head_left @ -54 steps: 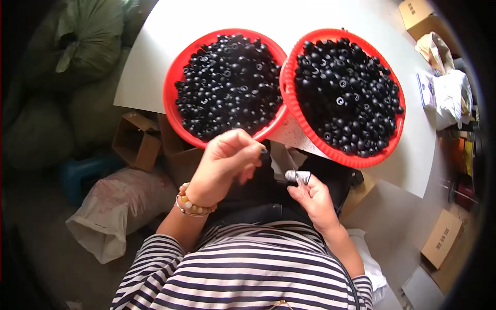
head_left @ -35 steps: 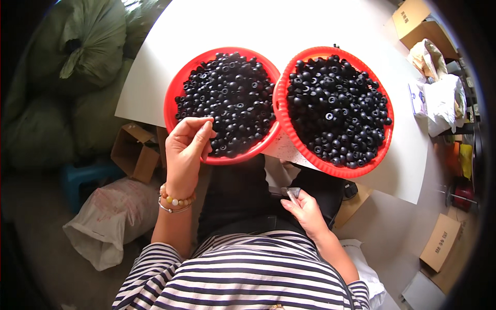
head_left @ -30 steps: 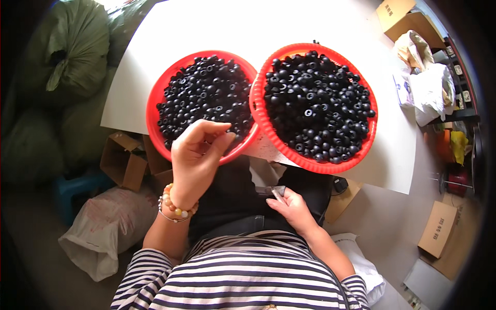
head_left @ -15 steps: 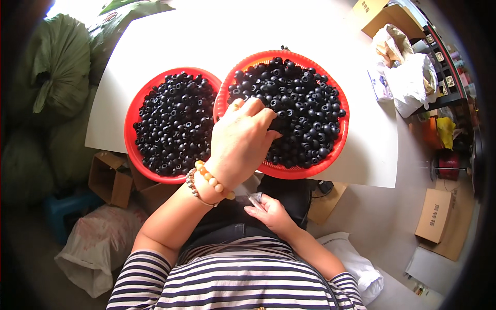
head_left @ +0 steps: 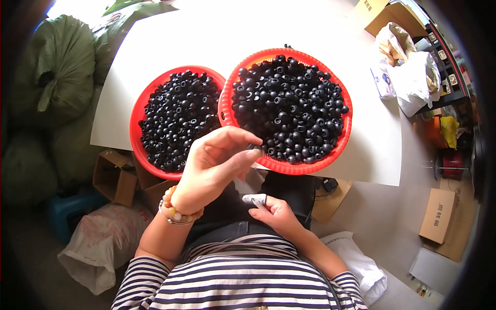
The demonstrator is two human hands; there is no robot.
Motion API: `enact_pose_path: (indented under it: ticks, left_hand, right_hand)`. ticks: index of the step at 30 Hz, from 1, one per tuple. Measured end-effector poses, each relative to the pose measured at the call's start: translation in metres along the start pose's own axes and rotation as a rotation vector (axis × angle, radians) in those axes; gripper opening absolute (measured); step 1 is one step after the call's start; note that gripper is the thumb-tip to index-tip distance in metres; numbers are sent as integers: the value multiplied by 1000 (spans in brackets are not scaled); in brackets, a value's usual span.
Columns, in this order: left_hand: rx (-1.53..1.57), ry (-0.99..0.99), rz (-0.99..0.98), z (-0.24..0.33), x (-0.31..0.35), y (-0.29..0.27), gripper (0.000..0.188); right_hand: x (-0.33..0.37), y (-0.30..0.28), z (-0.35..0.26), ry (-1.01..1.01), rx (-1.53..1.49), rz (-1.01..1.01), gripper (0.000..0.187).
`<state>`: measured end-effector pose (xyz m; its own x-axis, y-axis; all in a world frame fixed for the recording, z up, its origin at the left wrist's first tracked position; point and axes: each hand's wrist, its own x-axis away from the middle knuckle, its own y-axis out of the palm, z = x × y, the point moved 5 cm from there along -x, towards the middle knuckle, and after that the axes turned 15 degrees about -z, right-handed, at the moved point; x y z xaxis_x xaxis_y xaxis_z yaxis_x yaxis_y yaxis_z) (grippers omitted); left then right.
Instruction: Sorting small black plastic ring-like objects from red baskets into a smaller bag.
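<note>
My left hand (head_left: 209, 163), with a beaded bracelet (head_left: 174, 209) at the wrist, hovers over the near rim of the right red basket (head_left: 347, 129). Its thumb and forefinger come together in a pinch; what sits between the tips is too small to make out. Small round black pieces, several showing a hole, fill this basket and the left red basket (head_left: 135, 129). Down at my lap, my right hand (head_left: 276, 214) is closed on a small crumpled plastic bag (head_left: 254, 198), whitish and partly see-through. Part of the bag is hidden by the fingers.
Both baskets rest on a white table (head_left: 380, 160). White bags (head_left: 413, 82) stand at its right edge, near a cardboard box (head_left: 398, 23). Large green sacks (head_left: 54, 67) line the left. On the floor lie an open carton (head_left: 114, 178) and a white sack (head_left: 101, 243).
My left hand has drawn back from the black pieces in the right basket toward me, turning so the thumb and forefinger show. My right hand stays low; more of the bag shows.
</note>
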<state>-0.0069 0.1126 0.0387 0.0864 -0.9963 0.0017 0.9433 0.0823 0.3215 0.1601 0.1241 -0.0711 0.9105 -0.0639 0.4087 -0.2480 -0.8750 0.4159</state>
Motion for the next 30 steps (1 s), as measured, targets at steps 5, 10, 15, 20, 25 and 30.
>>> enact_pose_path:
  ticks: [5, 10, 15, 20, 25, 30]
  left_hand:
    - [401, -28, 20, -17, 29, -8, 19]
    - [710, -41, -24, -40, 50, -4, 19]
    - [887, -82, -12, -53, 61, 14, 19]
    - [868, -122, -65, -54, 69, 27, 18]
    - [728, -77, -33, -52, 73, 30, 16]
    - [666, -5, -37, -46, 76, 35, 17]
  right_hand:
    - [18, 7, -20, -6, -79, -26, 30]
    - [27, 23, -67, -359, 94, 76, 31]
    - [39, 38, -85, -349, 74, 25, 35]
    - [44, 50, -92, -384, 246, 30, 35]
    - [47, 56, -94, -419, 365, 83, 34]
    - [49, 60, -89, -462, 306, 113, 34]
